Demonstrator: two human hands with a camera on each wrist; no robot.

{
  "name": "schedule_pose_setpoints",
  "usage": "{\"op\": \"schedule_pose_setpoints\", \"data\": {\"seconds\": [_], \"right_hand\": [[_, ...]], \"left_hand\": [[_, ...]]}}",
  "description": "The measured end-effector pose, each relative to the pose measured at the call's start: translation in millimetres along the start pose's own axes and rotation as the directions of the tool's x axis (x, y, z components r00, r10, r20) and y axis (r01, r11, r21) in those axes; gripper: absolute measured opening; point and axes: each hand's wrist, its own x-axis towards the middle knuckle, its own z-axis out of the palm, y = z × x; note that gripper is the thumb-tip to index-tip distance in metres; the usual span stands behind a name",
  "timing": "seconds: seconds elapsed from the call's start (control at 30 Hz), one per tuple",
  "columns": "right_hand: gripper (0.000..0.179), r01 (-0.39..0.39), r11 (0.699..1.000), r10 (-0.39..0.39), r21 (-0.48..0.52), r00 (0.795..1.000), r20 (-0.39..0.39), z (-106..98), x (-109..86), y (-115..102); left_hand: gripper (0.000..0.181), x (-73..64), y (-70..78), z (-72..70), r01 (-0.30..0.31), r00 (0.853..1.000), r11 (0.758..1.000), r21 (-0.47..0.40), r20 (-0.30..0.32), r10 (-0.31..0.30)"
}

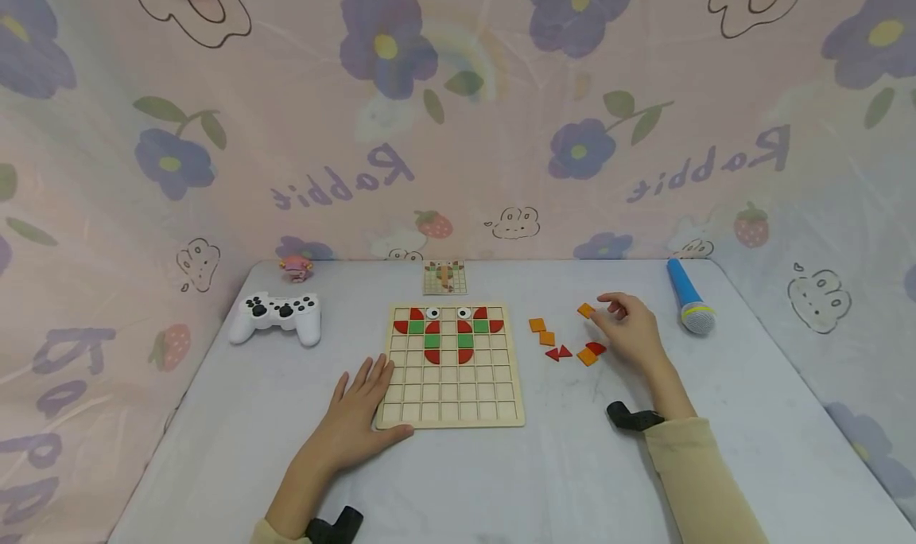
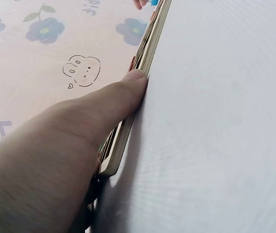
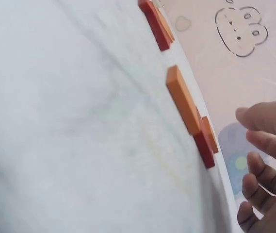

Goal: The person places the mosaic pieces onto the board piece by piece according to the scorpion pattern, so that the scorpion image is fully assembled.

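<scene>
Board (image 1: 448, 394): lies flat on the table (image 1: 565, 472), between my two grips; red and green pieces (image 1: 432, 341) and two eye pieces (image 1: 432, 313) occupy part of its far half, near rows bare.
Left grip (image 1: 358, 418): fingers spread and nearly straight at the board's left edge, thumb against the near edge; nothing clasped.
Right grip (image 1: 631, 333): thumb and forefinger apart, other fingers loosely bent, no piece between them.
Far orange square (image 1: 584, 310): on the table right of the board, just beside my right fingertips; contact cannot be confirmed.
Near orange square (image 1: 587, 358) and red quarter-round (image 1: 597, 347): close together below my right palm; a low wrist could scatter them.
Orange pair (image 1: 547, 338) and red triangles (image 1: 553, 355): between the board and my right grip; a sideways sweep could push them out of place.
Pick-up hazard: the squares are thin, so a pinch closing too high could miss, and one closing off-centre could skid the piece along the table.
Board hazard: uneven pressure from my left grip could slide the board and jog the laid pieces off their cells.
Card (image 1: 444, 277): beyond the board, clear of both grips.
</scene>
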Motion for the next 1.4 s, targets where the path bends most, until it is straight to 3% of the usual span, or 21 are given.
{"op": "schedule_pose_setpoints", "data": {"seconds": [0.3, 0.6, 0.9, 1.17, 1.4], "right_hand": [[0.045, -0.076, 0.997, 0.077, 0.034, 0.997, -0.020, 9.8, 2.1, 20.9], [0.041, 0.006, 0.997, -0.010, -0.080, 0.999, -0.053, 17.9, 4.1, 19.5], [0.035, -0.024, 0.996, 0.020, -0.090, 0.999, -0.049, 19.3, 2.9, 16.6], [0.031, 0.036, 0.995, -0.043, -0.095, 0.996, -0.077, 15.9, 4.0, 16.3], [0.032, 0.016, 0.996, -0.022, -0.084, 0.998, -0.060, 19.7, 3.2, 19.0]], "left_hand": [[0.114, 0.0, 2.7, -0.8, 0.001, 1.000, 1.000, -0.015, -0.001, -0.001], [0.112, 1.2, 2.5, -1.8, 0.006, 1.000, 1.000, 0.007, 0.004, -0.006], [0.113, 0.2, 2.7, -2.8, 0.007, 1.000, 1.000, -0.005, 0.018, -0.007], [0.112, 0.6, 3.6, -1.8, -0.005, 1.000, 1.000, 0.001, 0.006, 0.005], [0.112, -0.9, 3.0, -4.1, -0.003, 1.000, 1.000, -0.003, 0.003, 0.003]]}}
